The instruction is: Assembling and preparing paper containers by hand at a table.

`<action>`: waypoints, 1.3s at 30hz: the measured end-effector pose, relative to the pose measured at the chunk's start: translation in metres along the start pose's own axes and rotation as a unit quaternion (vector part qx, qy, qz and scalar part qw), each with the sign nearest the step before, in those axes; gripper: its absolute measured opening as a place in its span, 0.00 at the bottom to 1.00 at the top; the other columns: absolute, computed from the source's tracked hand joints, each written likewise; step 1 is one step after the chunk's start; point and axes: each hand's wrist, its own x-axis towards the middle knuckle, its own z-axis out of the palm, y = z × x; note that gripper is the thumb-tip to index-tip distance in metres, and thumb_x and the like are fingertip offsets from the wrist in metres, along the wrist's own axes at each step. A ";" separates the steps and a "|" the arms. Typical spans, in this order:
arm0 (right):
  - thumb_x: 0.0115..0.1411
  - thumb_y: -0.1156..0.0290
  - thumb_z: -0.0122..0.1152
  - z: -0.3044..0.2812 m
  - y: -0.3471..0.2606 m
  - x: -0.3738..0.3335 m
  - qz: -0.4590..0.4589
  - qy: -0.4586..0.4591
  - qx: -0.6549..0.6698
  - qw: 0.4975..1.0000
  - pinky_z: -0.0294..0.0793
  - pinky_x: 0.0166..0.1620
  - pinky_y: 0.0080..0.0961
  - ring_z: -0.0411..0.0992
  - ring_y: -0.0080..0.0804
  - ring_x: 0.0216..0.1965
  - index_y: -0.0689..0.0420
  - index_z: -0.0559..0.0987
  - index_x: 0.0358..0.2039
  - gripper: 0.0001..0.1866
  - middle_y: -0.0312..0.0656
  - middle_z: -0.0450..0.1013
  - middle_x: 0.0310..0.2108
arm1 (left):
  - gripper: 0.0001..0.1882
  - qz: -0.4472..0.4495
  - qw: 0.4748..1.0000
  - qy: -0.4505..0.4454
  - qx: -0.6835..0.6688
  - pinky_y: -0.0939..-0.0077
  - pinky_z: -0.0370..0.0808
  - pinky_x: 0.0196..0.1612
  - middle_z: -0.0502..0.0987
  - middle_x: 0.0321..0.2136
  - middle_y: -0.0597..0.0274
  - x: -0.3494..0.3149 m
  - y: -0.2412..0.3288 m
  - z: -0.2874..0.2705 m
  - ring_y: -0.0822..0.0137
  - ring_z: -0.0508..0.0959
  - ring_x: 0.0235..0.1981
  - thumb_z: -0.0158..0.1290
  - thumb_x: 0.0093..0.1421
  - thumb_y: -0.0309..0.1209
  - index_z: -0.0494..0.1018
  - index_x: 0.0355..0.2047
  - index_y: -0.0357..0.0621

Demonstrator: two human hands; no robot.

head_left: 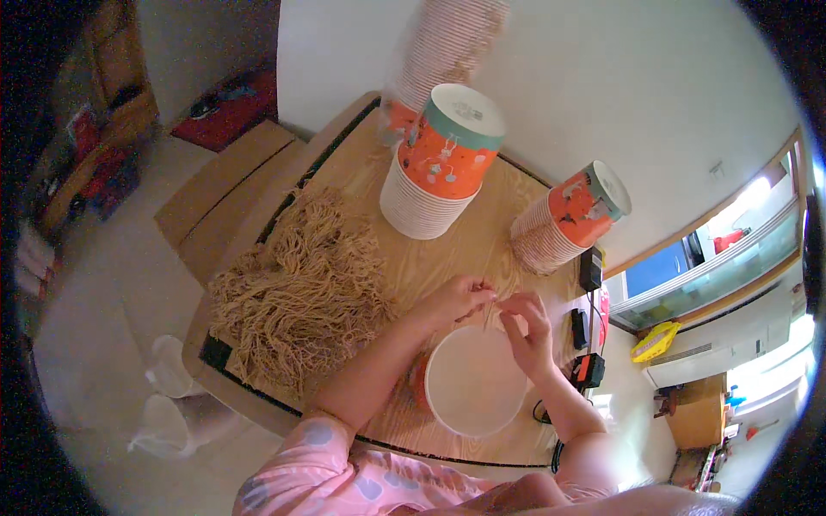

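Both hands meet above the far rim of a paper bucket (476, 387), which stands with its mouth up close to me and shows a little orange on its side. My left hand (465, 298) is closed in a pinch, and thin tan string (493, 316) seems to run between it and my right hand (530, 327). The right thumb and forefinger are also pinched together at that string. To the left of my left forearm lies a big loose heap of tan string (305, 288). What the bucket holds, if anything, cannot be made out.
Upside-down orange paper buckets (443, 168) stand nested on the wooden table (361, 189). A smaller stack (572, 215) sits farther right, with tan strands at its lower end. Another tall stack (447, 43) rises behind. Black adapters (590, 268) and cables line the right edge.
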 end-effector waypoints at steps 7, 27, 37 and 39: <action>0.53 0.70 0.59 0.004 -0.032 -0.009 -0.152 -0.084 -0.315 0.933 0.66 0.46 0.38 0.67 0.45 0.43 0.55 0.76 0.41 0.14 0.47 0.68 0.43 | 0.10 -0.015 0.999 0.017 0.026 0.80 0.65 0.20 0.70 0.19 0.67 -0.003 0.007 -0.006 0.77 0.67 0.17 0.52 0.55 0.33 0.72 0.33 0.39; 0.55 0.75 0.55 -0.004 -0.020 0.003 -0.084 -0.077 -0.162 0.980 0.71 0.42 0.31 0.71 0.42 0.40 0.57 0.77 0.37 0.09 0.44 0.72 0.38 | 0.11 0.017 0.994 0.075 0.077 0.79 0.66 0.25 0.70 0.20 0.71 -0.010 0.016 0.001 0.76 0.68 0.21 0.51 0.57 0.37 0.71 0.34 0.43; 0.55 0.74 0.55 0.000 -0.028 -0.002 -0.123 -0.031 -0.344 0.930 0.68 0.44 0.36 0.70 0.44 0.37 0.59 0.76 0.36 0.08 0.44 0.72 0.37 | 0.09 0.063 0.994 0.059 0.072 0.78 0.70 0.32 0.73 0.25 0.65 0.005 -0.008 -0.002 0.75 0.72 0.27 0.54 0.54 0.30 0.71 0.32 0.38; 0.55 0.75 0.55 0.001 -0.026 -0.001 -0.116 -0.018 -0.338 0.934 0.68 0.44 0.35 0.71 0.45 0.36 0.60 0.77 0.36 0.08 0.45 0.73 0.36 | 0.08 0.073 0.991 0.061 0.091 0.77 0.70 0.32 0.73 0.25 0.65 0.005 -0.008 -0.002 0.75 0.72 0.27 0.54 0.54 0.30 0.71 0.32 0.38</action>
